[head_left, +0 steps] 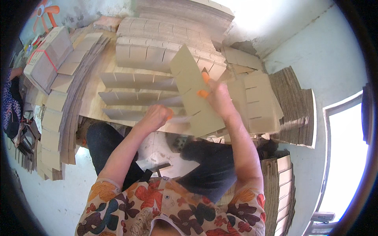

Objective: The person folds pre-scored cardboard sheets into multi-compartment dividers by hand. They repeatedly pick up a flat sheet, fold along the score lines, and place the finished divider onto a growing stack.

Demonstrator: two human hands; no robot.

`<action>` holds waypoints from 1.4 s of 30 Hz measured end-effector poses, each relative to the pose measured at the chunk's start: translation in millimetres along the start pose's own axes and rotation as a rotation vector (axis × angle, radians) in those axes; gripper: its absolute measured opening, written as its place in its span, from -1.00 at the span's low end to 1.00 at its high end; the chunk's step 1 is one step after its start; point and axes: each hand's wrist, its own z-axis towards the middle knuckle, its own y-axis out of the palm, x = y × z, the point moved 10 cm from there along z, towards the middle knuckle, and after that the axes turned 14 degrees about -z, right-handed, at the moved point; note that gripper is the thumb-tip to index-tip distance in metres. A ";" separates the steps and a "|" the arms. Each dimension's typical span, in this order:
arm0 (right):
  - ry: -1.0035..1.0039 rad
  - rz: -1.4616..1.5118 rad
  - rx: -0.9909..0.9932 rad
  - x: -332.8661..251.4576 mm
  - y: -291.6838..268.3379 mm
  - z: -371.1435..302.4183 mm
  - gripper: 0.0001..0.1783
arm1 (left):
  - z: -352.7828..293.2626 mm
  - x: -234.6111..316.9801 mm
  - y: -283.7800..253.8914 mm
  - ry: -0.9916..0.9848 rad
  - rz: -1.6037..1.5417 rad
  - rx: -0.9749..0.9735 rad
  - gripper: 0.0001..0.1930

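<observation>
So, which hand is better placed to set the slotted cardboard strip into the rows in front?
Probably the right hand: it already holds the slotted cardboard strip tilted above the parallel strips. The left hand rests lower, on the nearest row.

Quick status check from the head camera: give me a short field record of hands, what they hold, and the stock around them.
right hand: orange fingertip covers, grips a slotted cardboard strip, held tilted
left hand: rests on the lower end of the row of parallel strips
work surface: wooden board
behind: stacked slotted strips
right side: pile of slotted pieces
left side: bundle tied with red band
</observation>
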 end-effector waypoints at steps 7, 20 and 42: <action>-0.100 0.125 0.009 4.7 31.0 -0.5 -0.45 | 0.2 -6.7 6.3 -0.016 -0.031 0.006 -0.96; -0.099 -0.282 -0.235 -12.0 106.7 -8.3 -0.73 | 5.9 -9.1 4.0 -0.067 -0.028 0.028 -0.95; 0.759 -1.085 0.117 223.6 -126.3 -158.8 -0.43 | -1.9 8.6 -24.7 -0.035 0.051 0.067 -0.61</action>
